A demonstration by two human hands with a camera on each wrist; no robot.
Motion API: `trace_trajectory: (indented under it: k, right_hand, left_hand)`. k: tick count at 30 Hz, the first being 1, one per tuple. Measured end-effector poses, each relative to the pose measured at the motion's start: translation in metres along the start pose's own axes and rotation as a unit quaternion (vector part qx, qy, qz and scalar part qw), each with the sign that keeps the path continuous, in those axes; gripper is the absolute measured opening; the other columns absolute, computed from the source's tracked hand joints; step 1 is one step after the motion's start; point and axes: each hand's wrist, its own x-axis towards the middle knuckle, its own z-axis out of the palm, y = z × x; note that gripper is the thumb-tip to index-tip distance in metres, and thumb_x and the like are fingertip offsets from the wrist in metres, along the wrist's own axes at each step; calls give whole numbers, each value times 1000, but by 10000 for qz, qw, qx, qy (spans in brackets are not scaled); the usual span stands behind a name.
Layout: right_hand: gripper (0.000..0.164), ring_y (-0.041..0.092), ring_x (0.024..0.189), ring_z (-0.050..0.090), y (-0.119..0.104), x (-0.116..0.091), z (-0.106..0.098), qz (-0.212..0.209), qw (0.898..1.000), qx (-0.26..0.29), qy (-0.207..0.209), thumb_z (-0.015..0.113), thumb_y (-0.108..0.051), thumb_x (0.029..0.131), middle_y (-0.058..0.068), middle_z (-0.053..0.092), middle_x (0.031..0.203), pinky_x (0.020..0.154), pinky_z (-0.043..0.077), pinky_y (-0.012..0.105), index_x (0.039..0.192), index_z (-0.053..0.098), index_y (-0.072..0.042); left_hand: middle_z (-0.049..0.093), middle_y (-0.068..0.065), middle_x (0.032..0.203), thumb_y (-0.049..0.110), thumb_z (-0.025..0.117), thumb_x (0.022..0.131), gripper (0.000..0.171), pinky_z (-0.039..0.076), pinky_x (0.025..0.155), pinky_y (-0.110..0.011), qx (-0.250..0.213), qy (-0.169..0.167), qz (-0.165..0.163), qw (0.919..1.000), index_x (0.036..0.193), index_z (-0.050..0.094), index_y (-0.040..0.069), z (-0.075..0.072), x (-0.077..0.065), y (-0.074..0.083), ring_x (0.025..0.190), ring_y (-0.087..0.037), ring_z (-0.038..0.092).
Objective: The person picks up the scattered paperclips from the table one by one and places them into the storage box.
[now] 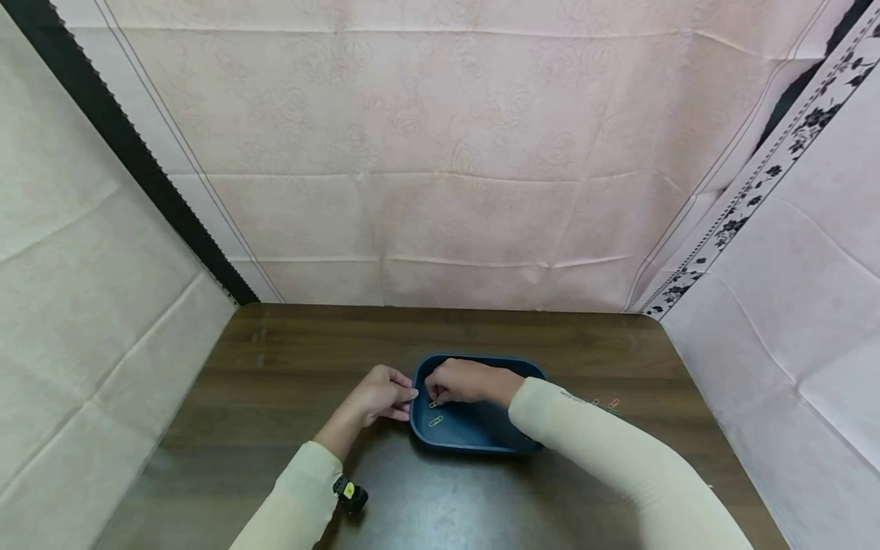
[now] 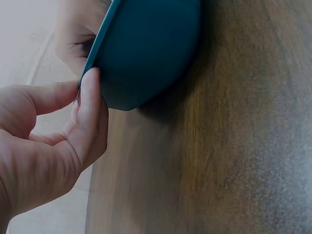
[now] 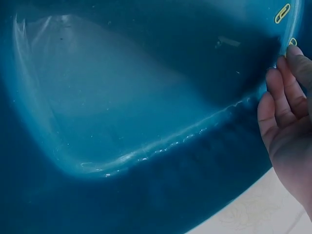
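Note:
A dark blue plastic tray [image 1: 474,448] with rounded corners sits on the wooden table. My left hand [image 1: 381,395] pinches its left rim between thumb and fingers, as the left wrist view shows on the tray's side [image 2: 151,53]. Inside the tray's left end, my right hand [image 1: 467,380] reaches down and pinches a yellow paper clip [image 3: 293,42] between thumb and fingertip. A second yellow paper clip [image 1: 436,421] lies on the tray floor just in front of those fingers. Much of the tray's right side is hidden under the right forearm.
To the right of the tray, partly behind the right sleeve [image 1: 605,443], lie a few paper clips [image 1: 614,403], red and green. Pale cloth [image 1: 440,191] hangs behind the table [image 1: 309,344] and along both sides. A dark wrist device [image 1: 351,494] is on the left wrist.

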Motion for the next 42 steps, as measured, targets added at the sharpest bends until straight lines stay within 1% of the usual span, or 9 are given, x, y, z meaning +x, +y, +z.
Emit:
trace_trajectory:
  k: [6, 14, 23, 29, 35, 42]
  right_hand:
    - [4, 3, 73, 58, 2, 3, 5, 71, 9999, -136, 0, 71, -16, 99, -9, 65, 86, 67, 52, 14, 99, 73, -20]
    - [4, 3, 76, 59, 1, 6, 8, 145, 9993, -343, 16, 72, -18, 99, -10, 66, 88, 70, 54, 15, 102, 74, -18]
    - [2, 4, 73, 59, -2, 6, 10, 371, 9982, -467, 85, 72, -19, 99, -10, 63, 84, 67, 53, 16, 99, 73, -21]
    - [4, 3, 74, 59, -4, 4, 10, 426, 9982, -422, 85, 73, -20, 98, -11, 63, 85, 68, 53, 16, 102, 73, -20]
    - [7, 3, 75, 60, -6, -2, 7, 374, 9991, -154, 142, 73, -19, 98, -10, 65, 88, 71, 55, 16, 105, 73, -18]
    - [10, 1, 77, 60, -2, -12, 6, 394, 9990, 80, 207, 72, -19, 99, -10, 66, 91, 73, 55, 15, 108, 72, -18]
  left_hand:
    - [65, -18, 95, 4, 66, 100, 17, 66, 68, -35, 3, 5, -5, 10000, 113, 63, -5, 1, -1, 0, 71, -19, 66]
    - [64, -18, 95, 3, 66, 99, 18, 66, 68, -35, -18, -4, 71, 10000, 115, 62, -6, 0, 1, -1, 72, -20, 66]
    - [62, -17, 95, 3, 66, 100, 18, 66, 68, -35, 55, 32, 65, 10000, 115, 62, -6, 1, -1, 1, 74, -20, 65]
    - [63, -18, 96, 4, 66, 100, 19, 66, 69, -36, 68, 33, 23, 10000, 116, 62, -6, 0, -1, 1, 75, -21, 65]
    - [64, -18, 99, 4, 65, 100, 19, 66, 71, -36, 30, -5, 41, 10000, 116, 62, -5, -1, 0, 0, 76, -21, 66]
    - [64, -18, 99, 4, 66, 100, 20, 66, 71, -36, 27, 19, 25, 10000, 116, 62, -5, -1, -1, 0, 77, -22, 66]
